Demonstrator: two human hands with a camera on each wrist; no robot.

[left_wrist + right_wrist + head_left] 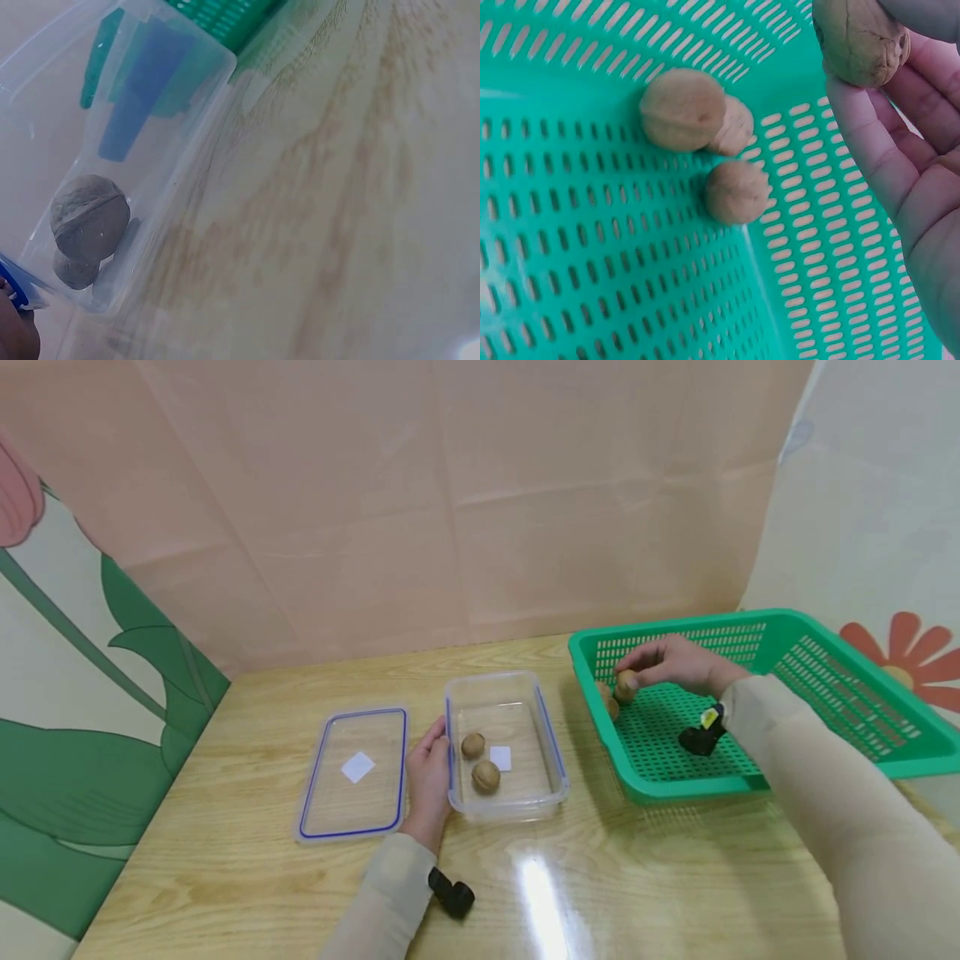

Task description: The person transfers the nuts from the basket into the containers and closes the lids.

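My right hand [678,662] is inside the green plastic basket [637,789], pinching a walnut [626,685] between thumb and fingers. In the right wrist view that walnut [862,45] shows at the top, above three other walnuts [736,192] grouped by the basket's side. My left hand [429,781] rests along the left side of a clear plastic container [551,743], fingers extended by its rim. Inside the container lie two walnuts [486,776], close together beside a white square [500,758]. The left wrist view shows the pair [90,217] through the container's wall.
A clear lid [307,835] with a blue seal and a white square lies flat left of my left hand. Everything stands on a wood-grain table [247,877]. Pinkish sheeting [450,527] rises behind it, with flower-patterned covers [862,510] at the sides.
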